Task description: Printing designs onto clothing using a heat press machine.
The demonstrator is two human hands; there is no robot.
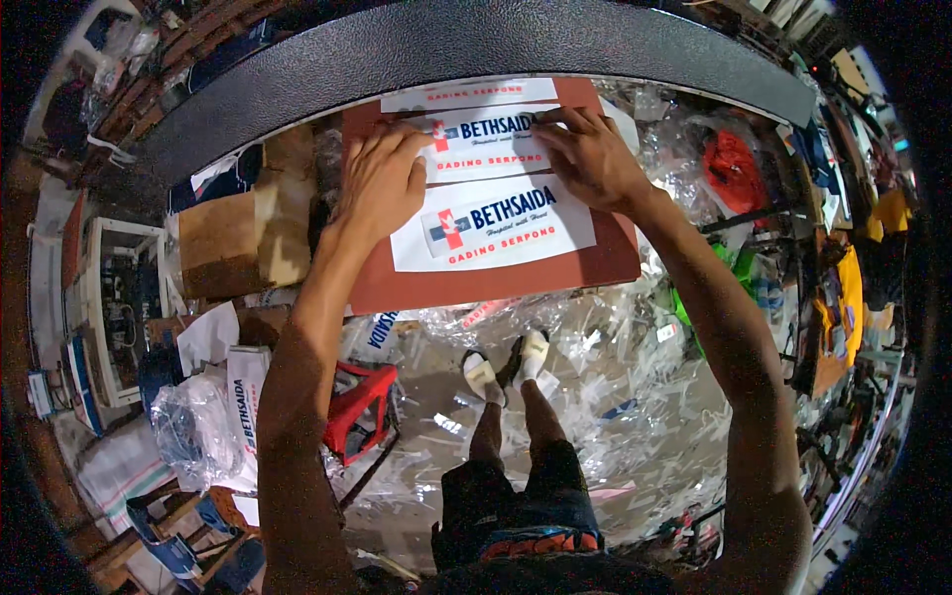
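Three white sheets printed with blue and red lettering lie in a row on a reddish-brown board [372,288]. The nearest sheet [575,223] and the middle sheet [476,174] show a red and blue cross emblem. Only a strip of the far sheet [397,100] shows by the dark bar. My left hand [387,178] rests over the middle sheet's left end, fingers stretched forward and thumb apart. At that sheet's right end, my right hand [593,159] presses down with bent, spread fingertips. Neither hand visibly grips anything.
A wide black bar [476,45] spans the far side of the board. Cardboard boxes [228,238] stand left, near a wrapped plastic bundle [203,421] and a red plastic stool [362,412]. Plastic scraps litter the floor [416,496]. A red bundle [734,171] lies right.
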